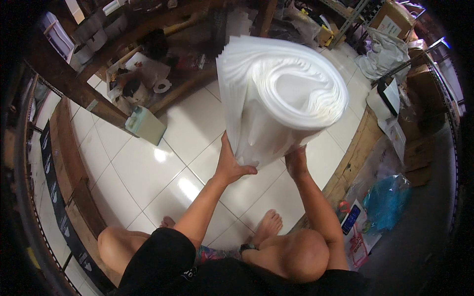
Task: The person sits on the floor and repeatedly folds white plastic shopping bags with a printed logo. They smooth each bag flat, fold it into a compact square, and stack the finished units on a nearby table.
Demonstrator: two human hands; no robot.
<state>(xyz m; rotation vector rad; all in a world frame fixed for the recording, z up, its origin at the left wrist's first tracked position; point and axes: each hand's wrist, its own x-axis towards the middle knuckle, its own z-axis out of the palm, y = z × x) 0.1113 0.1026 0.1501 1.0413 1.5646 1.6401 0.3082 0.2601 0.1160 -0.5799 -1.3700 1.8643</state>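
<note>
A thick bundle of white plastic sheets, rolled loosely into a cylinder, stands on end in front of me, held up over the tiled floor. Its layered top edges spiral round, and the outer layers fan out at the left. My left hand grips the bundle's lower left side, thumb stretched across its front and the other fingers hidden behind the sheets. At the lower right, my right hand is closed against the bundle's underside, most of its fingers out of sight.
A pale green jerrycan stands by a wooden post at the left. On the right, a wooden plank runs beside clear and blue plastic packaging and a phone. Cardboard boxes and a white bag fill the far right.
</note>
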